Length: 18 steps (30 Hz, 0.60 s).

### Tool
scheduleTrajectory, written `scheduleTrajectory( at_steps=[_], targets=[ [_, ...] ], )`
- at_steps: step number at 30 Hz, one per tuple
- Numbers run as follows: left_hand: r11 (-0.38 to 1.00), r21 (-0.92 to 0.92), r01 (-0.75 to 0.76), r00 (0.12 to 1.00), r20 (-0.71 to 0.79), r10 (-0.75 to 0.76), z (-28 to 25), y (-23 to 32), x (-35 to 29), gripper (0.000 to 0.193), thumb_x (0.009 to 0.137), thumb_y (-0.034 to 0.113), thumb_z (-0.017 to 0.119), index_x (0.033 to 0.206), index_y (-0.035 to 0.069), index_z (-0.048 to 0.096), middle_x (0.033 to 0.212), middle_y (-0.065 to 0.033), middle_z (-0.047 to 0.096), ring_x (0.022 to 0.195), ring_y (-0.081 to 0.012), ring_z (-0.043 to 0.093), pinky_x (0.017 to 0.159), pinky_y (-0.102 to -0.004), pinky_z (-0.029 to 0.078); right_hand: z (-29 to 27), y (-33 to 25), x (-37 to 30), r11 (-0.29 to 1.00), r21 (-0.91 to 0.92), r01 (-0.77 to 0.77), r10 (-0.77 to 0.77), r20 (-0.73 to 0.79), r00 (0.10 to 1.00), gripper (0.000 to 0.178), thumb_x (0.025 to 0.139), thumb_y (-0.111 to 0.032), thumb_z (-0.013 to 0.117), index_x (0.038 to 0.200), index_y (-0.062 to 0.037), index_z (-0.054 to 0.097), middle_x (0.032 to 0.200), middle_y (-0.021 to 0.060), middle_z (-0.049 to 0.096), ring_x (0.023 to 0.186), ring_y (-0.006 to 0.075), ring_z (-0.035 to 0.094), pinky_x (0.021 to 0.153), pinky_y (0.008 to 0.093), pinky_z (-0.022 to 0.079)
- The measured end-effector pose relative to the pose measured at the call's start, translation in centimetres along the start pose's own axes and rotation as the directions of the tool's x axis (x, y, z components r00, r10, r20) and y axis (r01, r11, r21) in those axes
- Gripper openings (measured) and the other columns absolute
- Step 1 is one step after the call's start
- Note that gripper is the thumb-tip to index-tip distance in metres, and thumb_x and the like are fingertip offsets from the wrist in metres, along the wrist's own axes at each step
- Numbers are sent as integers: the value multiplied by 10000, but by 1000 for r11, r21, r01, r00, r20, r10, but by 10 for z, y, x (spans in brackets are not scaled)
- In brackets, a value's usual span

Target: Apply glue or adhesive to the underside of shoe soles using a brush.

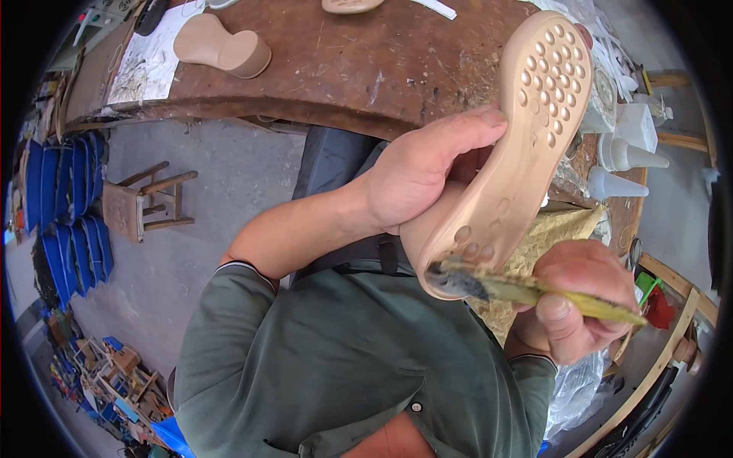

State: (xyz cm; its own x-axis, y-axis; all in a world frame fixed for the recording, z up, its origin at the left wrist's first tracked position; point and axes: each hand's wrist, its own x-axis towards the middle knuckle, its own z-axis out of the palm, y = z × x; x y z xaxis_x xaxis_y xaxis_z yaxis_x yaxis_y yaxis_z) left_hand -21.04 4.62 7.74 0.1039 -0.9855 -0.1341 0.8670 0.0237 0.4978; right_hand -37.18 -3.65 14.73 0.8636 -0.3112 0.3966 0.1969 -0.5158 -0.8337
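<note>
A beige shoe sole (527, 164) is tilted up in front of me, its dimpled face toward the head view. My left hand (412, 175) is closed round its middle, thumb along the edge and the other fingers mostly hidden behind. In my right hand (588, 298) is a brush (515, 291) with a yellowish handle, gripped between thumb and fingers. Its dark bristles touch the heel end of the sole, slightly blurred. Another beige sole with a raised heel (221, 47) lies on the brown table (336, 69) at the far left.
Part of a further sole (351, 4) shows at the table's far edge. A stained paper sheet (149, 72) lies at left. White nozzle bottles (620, 153) stand at right, near gold crumpled sheeting (553, 240). A wooden stool (145, 202) is on the floor, left.
</note>
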Motion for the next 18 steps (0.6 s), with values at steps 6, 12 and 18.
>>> scheduleTrajectory(
  at_steps=[6, 12, 18],
  targets=[
    [995, -64, 73, 997, -14, -74, -6, 6, -5, 352, 941, 291, 422, 1115, 16, 558, 979, -71, 628, 839, -113, 589, 776, -267, 463, 5, -2, 16, 996, 12, 90, -91, 96, 991, 247, 677, -82, 763, 865, 9, 632, 641, 90, 632, 473, 203, 593, 441, 298, 469],
    [980, -78, 185, 982, -24, -187, -13, 5, -6, 355, 928, 307, 454, 1071, 9, 584, 958, -77, 629, 807, -119, 590, 748, -275, 472, 8, 2, 34, 974, 82, 210, -223, 226, 948, 244, 676, -45, 752, 880, 28, 639, 604, 85, 601, 440, 182, 569, 376, 267, 416],
    [960, -85, 266, 963, -16, -268, -16, 2, -4, 349, 918, 298, 478, 1065, 0, 588, 943, -80, 635, 801, -112, 591, 739, -266, 473, 2, 10, 51, 948, 161, 273, -315, 378, 870, 194, 717, -145, 739, 774, 17, 648, 602, 84, 613, 422, 138, 552, 373, 229, 413]
  ],
)
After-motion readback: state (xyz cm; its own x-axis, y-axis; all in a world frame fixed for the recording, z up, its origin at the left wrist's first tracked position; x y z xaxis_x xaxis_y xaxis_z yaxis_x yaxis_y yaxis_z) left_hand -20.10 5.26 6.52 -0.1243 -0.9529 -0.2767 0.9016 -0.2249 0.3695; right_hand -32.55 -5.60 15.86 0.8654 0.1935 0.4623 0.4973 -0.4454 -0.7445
